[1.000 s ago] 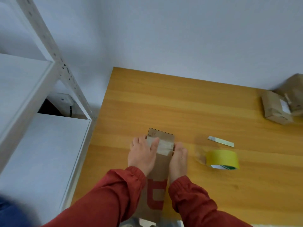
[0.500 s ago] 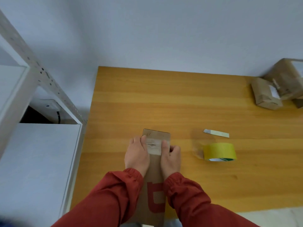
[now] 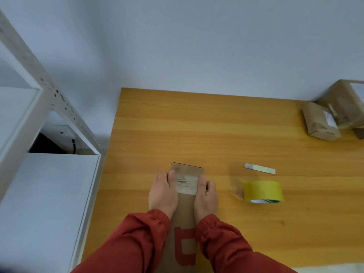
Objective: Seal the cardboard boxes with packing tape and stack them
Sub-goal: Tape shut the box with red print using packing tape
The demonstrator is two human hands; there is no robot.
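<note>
one long flat box [image 3: 186, 213] is lying on the near side of the counter [image 3: 216, 125], pointing away from the person. a pale piece of tape [image 3: 186, 184] is already lying across its far end, so this box is looking partly sealed. the tape is looking a bit wrinkled in the middle. i think the person is rubbing the tape ends down right now. the near end of the box is going out of the picture, so i cannot tell if it is taped too.

far on the right, two brown boxes [image 3: 320, 123] are sitting close together, one leaning on the other. they are not looking like a neat stack. so the stacking is not done yet, i think.

the yellow tape roll [image 3: 263, 191] is standing on its edge just right of the hands. a small loose strip [image 3: 259, 168] is lying a little beyond it.

both arms in red sleeves are reaching forward side by side. the left grip [image 3: 162, 194] is hugging the left side of the box, with its thumb pressing on the tape and its fingers going down the side. the right grip [image 3: 205, 198] is doing the same on the right side, with its fingers curling in. so both are closing on the box and squeezing it between them.

a white shelf [image 3: 49, 194] is standing to the left of the counter.
</note>
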